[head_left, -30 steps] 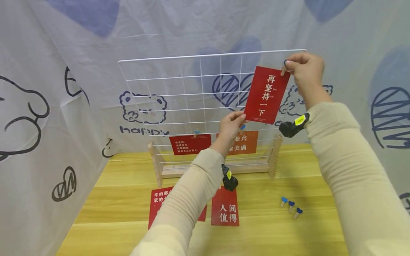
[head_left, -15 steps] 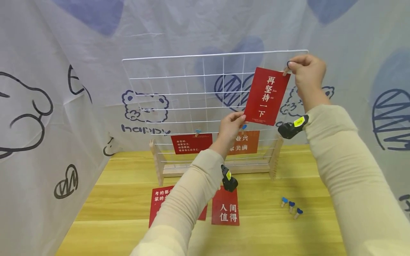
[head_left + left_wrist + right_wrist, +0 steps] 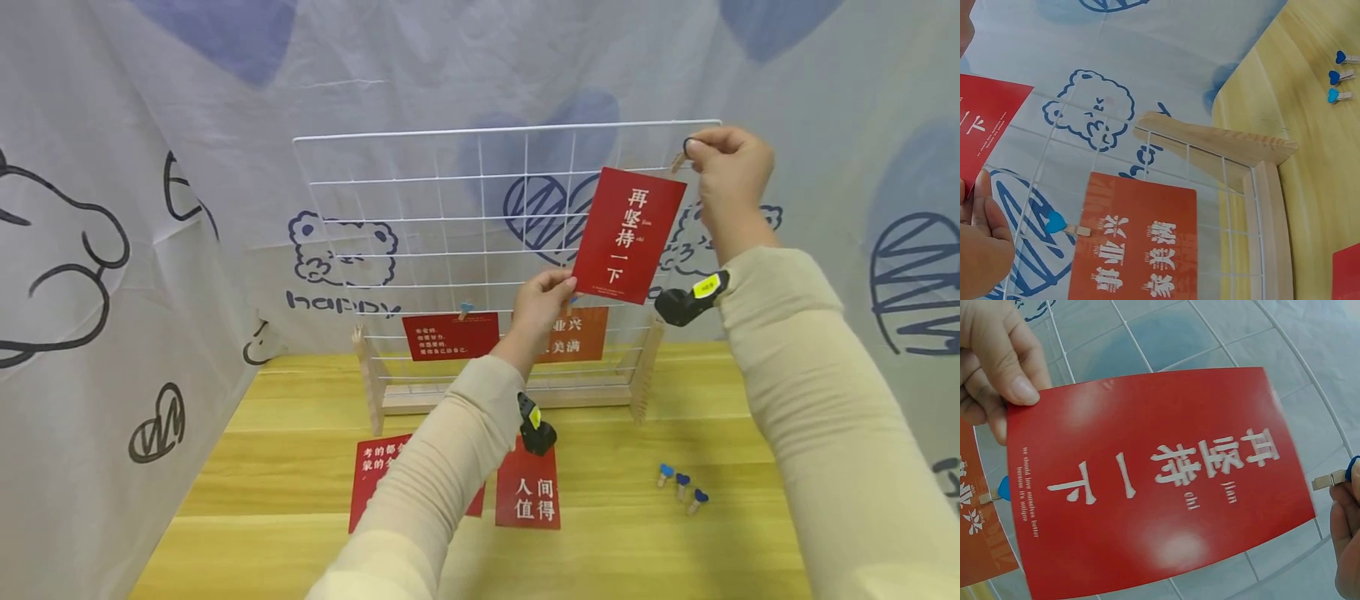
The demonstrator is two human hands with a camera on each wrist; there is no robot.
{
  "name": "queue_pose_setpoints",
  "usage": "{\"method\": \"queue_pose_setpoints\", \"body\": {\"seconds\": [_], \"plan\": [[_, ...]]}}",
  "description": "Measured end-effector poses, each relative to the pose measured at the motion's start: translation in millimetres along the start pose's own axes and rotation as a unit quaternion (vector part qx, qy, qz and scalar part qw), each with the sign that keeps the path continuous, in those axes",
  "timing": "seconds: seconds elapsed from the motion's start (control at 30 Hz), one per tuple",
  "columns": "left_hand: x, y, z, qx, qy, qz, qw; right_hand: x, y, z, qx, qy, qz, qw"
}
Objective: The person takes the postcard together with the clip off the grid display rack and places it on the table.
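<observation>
Head view: my left hand (image 3: 543, 292) pinches the red card (image 3: 628, 235) against the wire grid (image 3: 420, 217); my right hand (image 3: 727, 167) squeezes a clothespin (image 3: 681, 157) above it.

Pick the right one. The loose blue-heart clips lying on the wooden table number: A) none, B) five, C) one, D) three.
D: three small blue-heart clips lie side by side on the wooden table, to the right of the red card that lies flat there; the left wrist view shows the same three in a row.

Upper-left wire grid (image 3: 420, 208) bare, lower rows blocked by clipped cards (image 3: 450, 335), tabletop (image 3: 615, 542) open btwn.
</observation>
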State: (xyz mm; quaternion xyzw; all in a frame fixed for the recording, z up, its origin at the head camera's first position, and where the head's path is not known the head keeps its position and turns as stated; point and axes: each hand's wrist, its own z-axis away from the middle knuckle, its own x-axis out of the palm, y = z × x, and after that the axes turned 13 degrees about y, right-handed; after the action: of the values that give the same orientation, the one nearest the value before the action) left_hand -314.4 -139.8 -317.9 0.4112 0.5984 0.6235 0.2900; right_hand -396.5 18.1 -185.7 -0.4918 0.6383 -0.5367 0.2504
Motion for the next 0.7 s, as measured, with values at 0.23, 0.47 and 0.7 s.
{"method": "queue_pose_setpoints", "body": {"seconds": [0.23,0.47,0.7], "plan": [[-4.2,-11.5,4.5,-0.017,0.009,-0.017,0.9997,-9,-1,2,0.031,0.002,-0.095,0.995],[-9.4,-23.7,12.1,-0.038,0.001,-0.029,0.9989,-19,7,7,0.049,0.007,-0.100,0.994],[-7.9,-36.3,20.6,-0.065,0.003,-0.001,0.9979,-35,18,12,0.077,0.017,-0.091,0.993]]}}
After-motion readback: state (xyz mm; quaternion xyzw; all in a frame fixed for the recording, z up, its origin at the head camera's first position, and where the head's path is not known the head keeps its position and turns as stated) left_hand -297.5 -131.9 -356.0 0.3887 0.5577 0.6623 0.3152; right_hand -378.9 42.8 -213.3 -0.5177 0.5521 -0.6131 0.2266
